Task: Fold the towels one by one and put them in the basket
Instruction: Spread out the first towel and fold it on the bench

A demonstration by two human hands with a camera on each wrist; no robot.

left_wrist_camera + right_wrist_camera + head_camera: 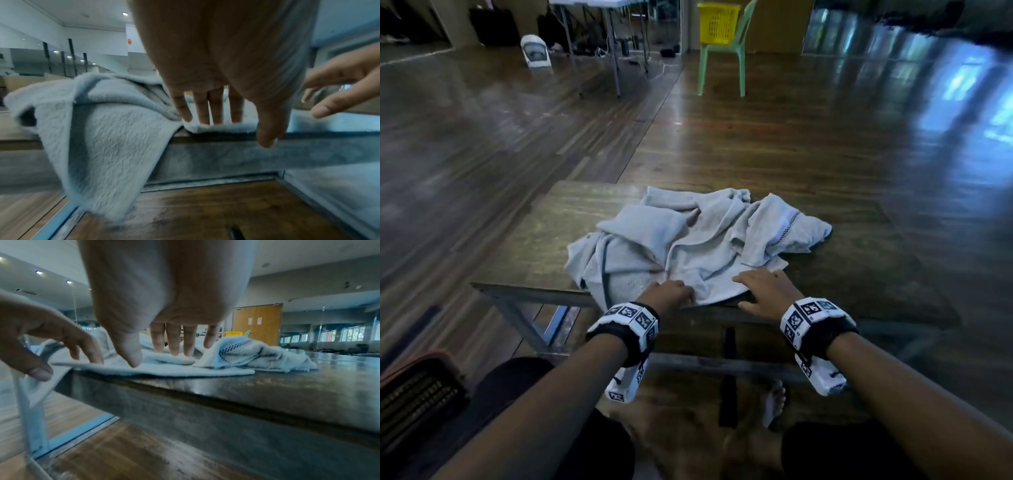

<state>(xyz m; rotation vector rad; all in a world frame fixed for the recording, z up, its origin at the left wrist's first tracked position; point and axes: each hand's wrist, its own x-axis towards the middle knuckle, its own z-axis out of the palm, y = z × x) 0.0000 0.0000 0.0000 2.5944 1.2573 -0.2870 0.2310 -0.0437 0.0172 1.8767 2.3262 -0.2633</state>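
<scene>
Nothing looks folded yet: the towels (pixel 695 240) lie in a crumpled heap on the worktop (pixel 534 246), both hands, left hand (pixel 669 294) and right hand (pixel 768 289), rest straight fingers on the near edge, gripping nothing, and the basket (pixel 718 23) sits far off

Dark wooden counter (pixel 544 233) on a glossy plank floor (pixel 774 144), pale green plastic chair (pixel 722 68) far across the room, white fan-like appliance (pixel 536 51) on the floor at far left, folding table legs (pixel 614 61) beside it, orange double doors (pixel 257 322) in the right wrist view.
</scene>
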